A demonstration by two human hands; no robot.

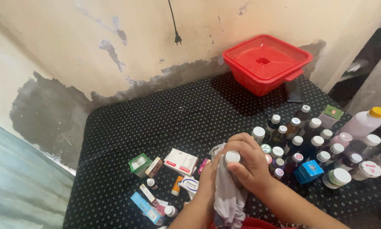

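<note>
Both hands, left [209, 174] and right [252, 163], clamp a white-capped bottle [232, 157] in a cloth [228, 195] at 6 o'clock; a slip could topple the crowded bottles [309, 144] at 3 o'clock.

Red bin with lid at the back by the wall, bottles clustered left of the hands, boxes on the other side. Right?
Not quite. The head view shows the bottles clustered on the right of the hands, with the boxes on the left. The red bin with its lid does sit at the back by the wall.
</note>
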